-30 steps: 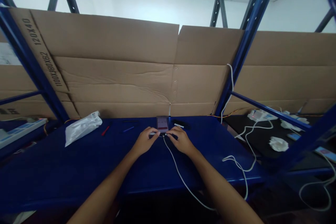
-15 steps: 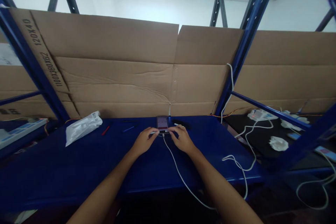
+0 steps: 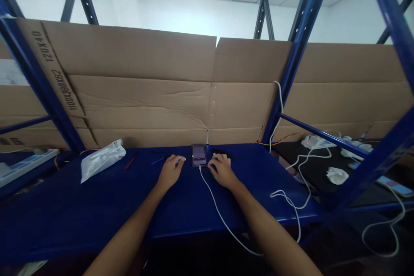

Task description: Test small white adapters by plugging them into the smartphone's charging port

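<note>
- The phone (image 3: 199, 155) is between your two hands, lit screen facing you, toward the back of the blue desk (image 3: 129, 211) and in front of the cardboard wall (image 3: 142, 95).
- A white cable (image 3: 216, 204) meets the phone's near end, then runs across the desk and over its front edge.
- Your left hand (image 3: 170, 172) is just left of the phone, apart from it, thumb and forefinger drawn close at the tips. A small pale spot shows there; at this distance you cannot tell a held scrap from a fingernail.
- Your right hand (image 3: 224, 171) is just beside the phone's right edge, fingers bent and turned down. Its own back hides whether they pinch anything; a dark object (image 3: 226, 153) lies just behind it.
- Expect the phone to feel light, stiff and rather slippery, with a glass face that dislikes knocks or hard pressing. Its long side edges give you the best hold.
- The cable should be soft and springy; grip it by the plug (image 3: 200, 167), since tugging the cord strains the joint.
- Well to your left lie a red tool (image 3: 130, 163) and a crinkled plastic packet (image 3: 102, 161).
</note>
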A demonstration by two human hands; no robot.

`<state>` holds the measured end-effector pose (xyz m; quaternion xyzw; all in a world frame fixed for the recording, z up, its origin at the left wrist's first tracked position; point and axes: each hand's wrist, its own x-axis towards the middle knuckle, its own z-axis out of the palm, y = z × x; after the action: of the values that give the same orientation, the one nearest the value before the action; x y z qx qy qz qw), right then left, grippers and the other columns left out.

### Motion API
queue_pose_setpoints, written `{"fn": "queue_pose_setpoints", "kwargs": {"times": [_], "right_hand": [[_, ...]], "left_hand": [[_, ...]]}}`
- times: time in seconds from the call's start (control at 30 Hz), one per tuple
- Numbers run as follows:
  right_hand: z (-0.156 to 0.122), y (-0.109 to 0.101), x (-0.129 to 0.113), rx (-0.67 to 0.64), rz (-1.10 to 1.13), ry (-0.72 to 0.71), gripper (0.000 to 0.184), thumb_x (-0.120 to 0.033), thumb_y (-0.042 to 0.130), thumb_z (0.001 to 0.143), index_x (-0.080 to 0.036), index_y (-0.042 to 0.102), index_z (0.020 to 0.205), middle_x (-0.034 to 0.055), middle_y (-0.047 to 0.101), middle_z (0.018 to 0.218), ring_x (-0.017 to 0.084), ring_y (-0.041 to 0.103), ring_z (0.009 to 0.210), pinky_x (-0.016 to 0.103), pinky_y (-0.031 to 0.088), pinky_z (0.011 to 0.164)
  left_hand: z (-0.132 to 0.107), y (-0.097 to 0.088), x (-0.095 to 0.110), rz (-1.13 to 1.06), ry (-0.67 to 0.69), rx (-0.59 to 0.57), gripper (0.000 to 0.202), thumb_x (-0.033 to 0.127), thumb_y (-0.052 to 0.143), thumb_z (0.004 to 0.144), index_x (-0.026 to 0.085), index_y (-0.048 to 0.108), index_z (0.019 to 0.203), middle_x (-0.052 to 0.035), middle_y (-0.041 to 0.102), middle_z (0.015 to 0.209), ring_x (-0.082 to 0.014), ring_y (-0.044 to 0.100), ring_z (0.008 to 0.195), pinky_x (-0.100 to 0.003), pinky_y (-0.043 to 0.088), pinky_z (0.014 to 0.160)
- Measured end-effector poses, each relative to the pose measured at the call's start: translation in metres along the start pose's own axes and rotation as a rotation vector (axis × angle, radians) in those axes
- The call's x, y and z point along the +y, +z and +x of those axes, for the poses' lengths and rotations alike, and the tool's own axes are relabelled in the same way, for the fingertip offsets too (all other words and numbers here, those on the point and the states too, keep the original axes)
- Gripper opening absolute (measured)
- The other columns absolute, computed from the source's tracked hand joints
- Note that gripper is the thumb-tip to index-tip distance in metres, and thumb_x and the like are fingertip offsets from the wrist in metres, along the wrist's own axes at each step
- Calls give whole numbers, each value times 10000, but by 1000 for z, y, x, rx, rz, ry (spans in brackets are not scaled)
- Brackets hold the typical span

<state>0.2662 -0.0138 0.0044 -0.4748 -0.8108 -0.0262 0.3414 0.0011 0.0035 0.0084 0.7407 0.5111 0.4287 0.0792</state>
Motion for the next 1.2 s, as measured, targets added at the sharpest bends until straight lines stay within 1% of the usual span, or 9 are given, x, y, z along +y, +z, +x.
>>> {"fn": "queue_pose_setpoints", "kwargs": {"times": [0.13,0.27,0.47,0.57,0.67,0.83,0.97,1.1,1.2], "right_hand": [[3,-11,6,67,7,37,146,-256,532,994,-233,674,967,80,648,1050,257,491,1066,383,337,864],[4,-12,5,32,11,13,151,-242,519,1000,-225,659,947,70,681,970,246,505,1023,369,333,854],[4,-12,5,10,40,-24,171,-250,516,1001,-225,675,944,72,693,981,244,515,1006,378,348,875],[5,-10,2,46,154,-23,161,-269,536,992,-238,694,997,77,703,991,254,540,1017,399,379,909],[6,-3,-6,105,370,-18,149,-287,594,960,-247,693,1065,64,714,993,239,585,991,397,425,929],[6,5,-15,114,573,45,159,-329,606,950,-239,702,1039,52,717,975,208,639,941,354,483,871],[8,1,-14,138,578,55,168,-330,646,918,-243,705,1050,48,736,992,212,645,936,356,487,864],[9,-3,-12,154,513,14,104,-313,648,921,-246,724,945,37,751,941,217,646,910,384,460,910],[9,-3,-12,146,488,-21,133,-328,629,944,-248,735,925,36,754,914,211,649,888,384,449,916]], "left_hand": [[0,2,-2,15,50,-28,346,424,436,1005,223,713,953,-62,669,926,-239,620,953,-385,464,923],[-2,2,4,8,98,-80,342,418,437,1010,227,718,968,-63,666,935,-239,608,958,-386,454,916],[-3,1,12,-4,118,-110,358,430,438,1014,225,730,978,-67,652,931,-240,591,941,-388,448,903],[-5,-1,16,-14,128,-122,349,423,450,1012,228,738,986,-64,654,932,-239,592,926,-384,446,902],[-8,-1,23,-38,181,-171,342,423,444,1021,245,736,1035,-59,663,943,-232,592,926,-368,444,904],[-10,-2,32,-8,226,-197,368,439,424,1032,247,732,1093,-63,661,940,-231,578,913,-365,437,884],[-8,-4,32,36,201,-167,360,445,441,1025,267,748,1088,-57,675,912,-230,582,878,-370,423,875],[-8,-4,30,44,204,-141,356,458,460,1018,277,754,1105,-57,684,924,-227,580,876,-363,418,866],[-9,-3,28,68,217,-147,356,461,462,1021,279,750,1123,-54,680,930,-221,575,878,-363,413,862]]}}
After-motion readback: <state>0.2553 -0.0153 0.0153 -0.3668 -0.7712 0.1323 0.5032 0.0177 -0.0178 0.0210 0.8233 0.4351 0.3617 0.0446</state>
